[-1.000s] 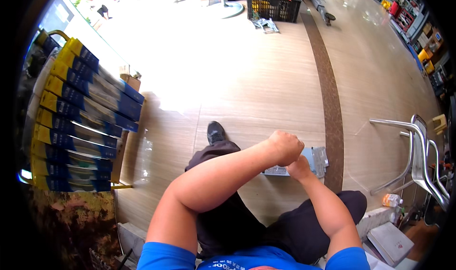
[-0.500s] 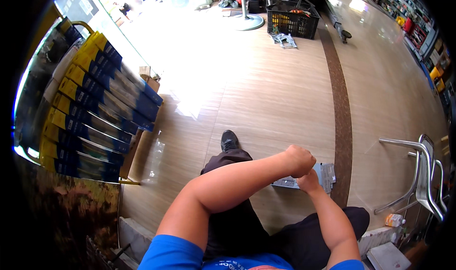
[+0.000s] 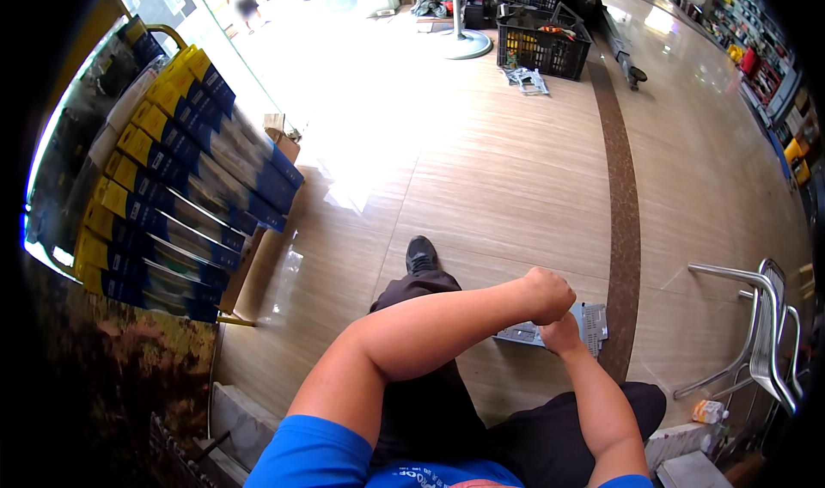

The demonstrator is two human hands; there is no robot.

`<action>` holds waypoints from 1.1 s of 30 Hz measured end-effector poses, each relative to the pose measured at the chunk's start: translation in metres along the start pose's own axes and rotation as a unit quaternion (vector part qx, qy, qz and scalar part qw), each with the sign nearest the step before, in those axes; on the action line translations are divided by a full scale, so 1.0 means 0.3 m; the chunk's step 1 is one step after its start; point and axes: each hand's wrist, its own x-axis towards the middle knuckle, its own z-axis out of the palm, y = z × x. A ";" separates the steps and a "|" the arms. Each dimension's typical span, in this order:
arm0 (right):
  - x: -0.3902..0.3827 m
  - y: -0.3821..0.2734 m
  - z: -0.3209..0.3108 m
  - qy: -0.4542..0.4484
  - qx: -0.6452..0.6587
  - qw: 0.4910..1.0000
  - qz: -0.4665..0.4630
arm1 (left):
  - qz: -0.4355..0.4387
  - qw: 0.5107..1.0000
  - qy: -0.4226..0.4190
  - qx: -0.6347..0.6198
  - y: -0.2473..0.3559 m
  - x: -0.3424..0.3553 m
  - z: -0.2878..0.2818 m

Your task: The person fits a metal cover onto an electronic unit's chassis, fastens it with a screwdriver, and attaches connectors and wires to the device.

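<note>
Below both fists lies a flat grey metal case (image 3: 594,321) with slots or holes in its surface; its middle is hidden behind my hands. My left hand (image 3: 548,295) is a closed fist, held over the case at the end of a forearm that crosses from the left. Just under it, my right hand (image 3: 561,334) is also closed, its fingers curled close against the left fist. Whatever is between the fingers is hidden, so I cannot name it.
On the left stands a rack of blue and yellow packages (image 3: 185,187). A metal chair (image 3: 769,333) is at right, with a small bottle (image 3: 709,411) near its legs. Black crates (image 3: 543,50) and a round pole base (image 3: 464,45) stand at the far side. My shoe (image 3: 421,254) is ahead.
The whole view has shifted slightly, so the rack and crates sit a little further right. Both fists stay together over the metal case, with hardly any movement.
</note>
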 end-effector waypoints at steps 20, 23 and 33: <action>0.010 -0.027 -0.034 -0.052 -0.054 0.997 -0.034 | -0.004 1.000 0.006 -0.002 -0.033 0.002 0.014; 0.009 -0.021 -0.029 -0.062 -0.084 0.993 -0.047 | -0.004 1.000 0.023 -0.003 -0.036 -0.003 0.013; 0.004 -0.017 -0.028 -0.045 -0.095 0.992 -0.066 | -0.002 1.000 0.020 -0.009 -0.022 -0.012 0.002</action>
